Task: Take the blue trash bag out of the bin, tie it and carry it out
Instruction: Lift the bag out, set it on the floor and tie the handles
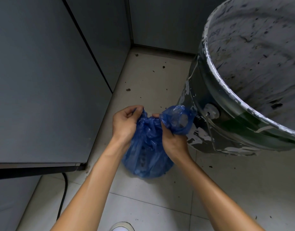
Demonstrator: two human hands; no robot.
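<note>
A grey cabinet (43, 80) fills the space left of the blue trash bag (146, 155). The paint-spattered bin (235, 114) stands just right of the bag, mouth open, wire handle hanging down its side. The bag itself sits on the speckled tile floor (151, 77), out of the bin. The left hand (125, 122) has its fingers closed around 1 gathered flap at the bag's top; the right hand (172, 135) grips the other flap, which puffs up toward the bin. A black cable (64, 194) runs below the cabinet, left of the bag.
</note>
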